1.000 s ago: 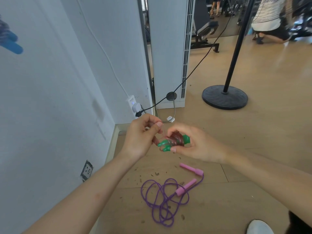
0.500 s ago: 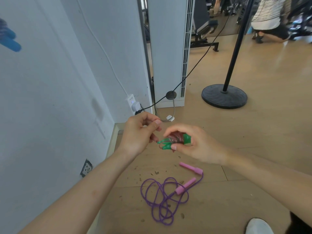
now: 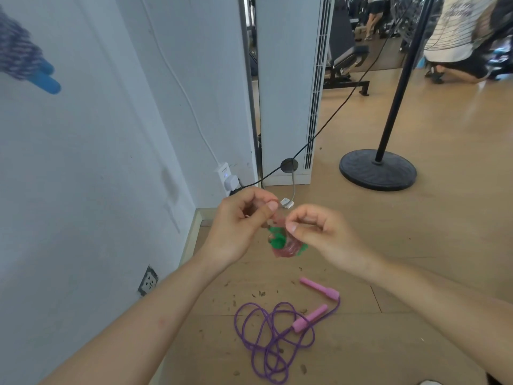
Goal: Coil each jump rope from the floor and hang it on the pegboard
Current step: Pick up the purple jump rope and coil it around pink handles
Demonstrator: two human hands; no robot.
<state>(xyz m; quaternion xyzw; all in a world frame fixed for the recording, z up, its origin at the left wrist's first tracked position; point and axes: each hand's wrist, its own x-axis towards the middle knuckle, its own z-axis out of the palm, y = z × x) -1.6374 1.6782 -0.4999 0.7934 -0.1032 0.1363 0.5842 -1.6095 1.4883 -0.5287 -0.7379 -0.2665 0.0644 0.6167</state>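
A small coiled jump rope [image 3: 286,241] with green handles and a reddish cord hangs blurred between my two hands at chest height. My left hand [image 3: 244,223] pinches its upper part with thumb and forefinger. My right hand [image 3: 319,232] pinches it from the other side, fingers curled. On the wooden floor below lies a purple jump rope [image 3: 266,337] in loose loops, with two pink handles [image 3: 319,287] at its right. High on the white wall at the far left hangs a blue-handled rope [image 3: 25,65], partly cut off by the frame edge.
A white wall runs along the left with a socket [image 3: 148,282] low down and a plug adapter [image 3: 227,179] in the corner. A black cable [image 3: 327,123] crosses to a white tower unit [image 3: 288,87]. A black stand base [image 3: 377,169] sits right; another person [image 3: 460,37] crouches beyond.
The green-handled bundle has dropped out of my right palm and now dangles lower, held by the fingertips of both hands. My right hand turned from wrapping it to pinching.
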